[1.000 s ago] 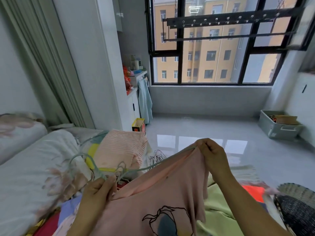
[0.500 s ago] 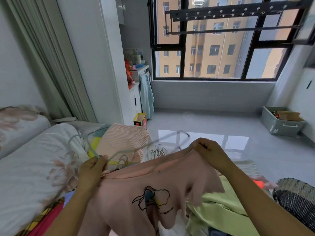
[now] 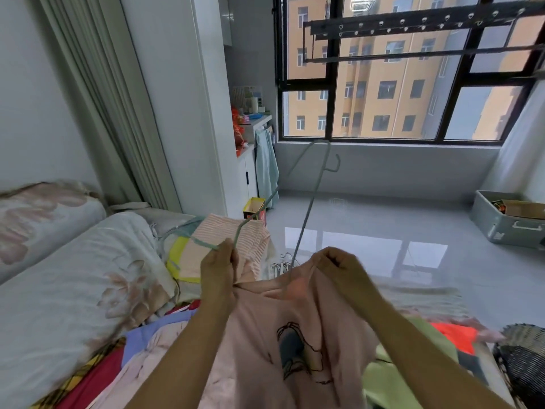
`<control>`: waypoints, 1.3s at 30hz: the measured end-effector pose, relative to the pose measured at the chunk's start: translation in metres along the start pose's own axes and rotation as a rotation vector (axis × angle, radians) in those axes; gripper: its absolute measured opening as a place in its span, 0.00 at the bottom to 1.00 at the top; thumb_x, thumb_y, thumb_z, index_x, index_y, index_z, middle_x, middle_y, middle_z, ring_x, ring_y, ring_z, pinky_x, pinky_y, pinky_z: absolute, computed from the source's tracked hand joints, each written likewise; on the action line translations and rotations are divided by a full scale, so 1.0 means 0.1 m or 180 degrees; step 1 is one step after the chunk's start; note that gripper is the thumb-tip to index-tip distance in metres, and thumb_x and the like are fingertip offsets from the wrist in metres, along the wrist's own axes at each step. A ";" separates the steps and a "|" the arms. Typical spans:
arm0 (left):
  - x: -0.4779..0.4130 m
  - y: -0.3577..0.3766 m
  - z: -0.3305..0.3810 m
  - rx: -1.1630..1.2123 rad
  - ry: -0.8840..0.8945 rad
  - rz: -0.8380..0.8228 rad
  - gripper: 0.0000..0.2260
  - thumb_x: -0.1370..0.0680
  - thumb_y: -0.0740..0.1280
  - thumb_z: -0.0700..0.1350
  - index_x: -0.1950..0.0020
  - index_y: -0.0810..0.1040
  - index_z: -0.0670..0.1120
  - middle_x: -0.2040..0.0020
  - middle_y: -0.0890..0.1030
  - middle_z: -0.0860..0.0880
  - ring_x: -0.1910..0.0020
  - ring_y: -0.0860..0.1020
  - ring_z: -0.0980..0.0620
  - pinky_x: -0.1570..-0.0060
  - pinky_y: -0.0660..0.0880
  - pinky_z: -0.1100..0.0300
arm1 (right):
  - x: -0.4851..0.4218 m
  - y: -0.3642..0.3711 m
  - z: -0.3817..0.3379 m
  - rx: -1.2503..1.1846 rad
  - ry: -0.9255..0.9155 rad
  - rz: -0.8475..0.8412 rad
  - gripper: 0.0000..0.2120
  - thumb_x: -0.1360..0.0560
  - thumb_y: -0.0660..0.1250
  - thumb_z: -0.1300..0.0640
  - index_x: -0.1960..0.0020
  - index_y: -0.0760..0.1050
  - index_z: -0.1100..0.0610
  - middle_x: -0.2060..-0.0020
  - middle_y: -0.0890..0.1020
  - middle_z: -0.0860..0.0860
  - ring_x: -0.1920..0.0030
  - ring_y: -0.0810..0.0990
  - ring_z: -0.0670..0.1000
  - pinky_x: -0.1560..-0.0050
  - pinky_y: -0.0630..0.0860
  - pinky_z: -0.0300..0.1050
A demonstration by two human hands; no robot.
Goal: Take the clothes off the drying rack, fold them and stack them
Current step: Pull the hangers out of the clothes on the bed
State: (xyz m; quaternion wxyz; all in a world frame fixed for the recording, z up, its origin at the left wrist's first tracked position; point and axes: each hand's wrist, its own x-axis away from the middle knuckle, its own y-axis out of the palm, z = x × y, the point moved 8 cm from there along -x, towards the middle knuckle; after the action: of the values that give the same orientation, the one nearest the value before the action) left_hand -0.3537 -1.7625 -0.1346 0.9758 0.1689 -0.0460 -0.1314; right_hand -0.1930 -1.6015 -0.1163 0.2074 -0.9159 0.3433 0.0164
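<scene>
A pink T-shirt (image 3: 274, 326) with a dark line drawing on its front hangs in front of me. My right hand (image 3: 339, 268) pinches its collar at the right. My left hand (image 3: 219, 267) grips the left shoulder together with one end of a pale green wire hanger (image 3: 312, 184). The hanger tilts up and away, its hook high against the window wall and one end still inside the collar. A folded pink striped garment (image 3: 236, 240) lies on the bed beyond my left hand. The black drying rack (image 3: 413, 25) hangs bare across the window.
A floral quilt (image 3: 67, 278) covers the bed at left. Unfolded clothes lie below the shirt: purple and red (image 3: 135, 343) at left, light green (image 3: 389, 376) and orange (image 3: 454, 335) at right. Loose hangers (image 3: 283, 262), a wicker basket (image 3: 525, 358) and a grey crate (image 3: 507, 219) stand around.
The hanger has swung up out of the shirt's neck, from lying level to standing nearly upright. My hands came closer together and the shirt's shoulders bunched.
</scene>
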 end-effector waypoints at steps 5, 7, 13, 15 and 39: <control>0.17 0.49 0.01 0.0029 0.0362 -0.0126 0.18 0.20 0.61 0.44 0.70 0.68 0.44 0.80 0.64 0.54 0.78 0.59 0.56 0.76 0.57 0.62 | 0.16 0.74 0.07 0.0010 -0.0046 -0.0491 0.08 0.28 0.66 0.56 0.50 0.76 0.57 0.66 0.79 0.54 0.70 0.74 0.45 0.68 0.73 0.35; 0.23 0.63 -0.05 0.0127 0.0267 -0.0220 0.16 0.20 0.61 0.46 0.69 0.68 0.46 0.78 0.63 0.54 0.78 0.59 0.58 0.76 0.57 0.64 | 0.18 0.81 0.02 0.0470 -0.0593 -0.0470 0.15 0.33 0.62 0.51 0.51 0.77 0.59 0.62 0.79 0.55 0.65 0.73 0.44 0.65 0.68 0.30; 0.09 0.55 0.03 0.0478 0.0163 -0.0102 0.15 0.19 0.58 0.46 0.66 0.68 0.46 0.75 0.65 0.53 0.79 0.60 0.59 0.81 0.56 0.68 | 0.32 0.58 0.03 0.1589 -0.1257 0.0146 0.15 0.30 0.56 0.50 0.63 0.79 0.54 0.60 0.82 0.46 0.64 0.80 0.46 0.68 0.74 0.36; -0.07 0.48 0.21 0.0481 0.0312 -0.0079 0.15 0.19 0.58 0.45 0.66 0.67 0.46 0.77 0.65 0.54 0.80 0.60 0.60 0.81 0.57 0.68 | 0.42 0.63 0.09 0.1534 -0.1343 -0.0056 0.10 0.31 0.57 0.51 0.63 0.76 0.51 0.63 0.80 0.45 0.67 0.78 0.45 0.71 0.68 0.35; -0.86 -0.78 -0.89 -0.1414 -0.0639 0.0225 0.12 0.20 0.58 0.37 0.63 0.67 0.42 0.77 0.69 0.48 0.82 0.62 0.55 0.82 0.58 0.69 | -0.35 -1.93 0.14 0.1612 0.0196 0.0885 0.23 0.24 0.64 0.47 0.72 0.66 0.59 0.79 0.69 0.48 0.72 0.67 0.51 0.69 0.60 0.45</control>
State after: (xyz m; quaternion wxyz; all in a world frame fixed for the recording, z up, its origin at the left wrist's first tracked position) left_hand -0.4430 -1.7823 -0.2486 0.9835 -0.0655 -0.1185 -0.1202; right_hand -0.0953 -1.4438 -0.0516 0.4148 -0.7792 0.4648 -0.0693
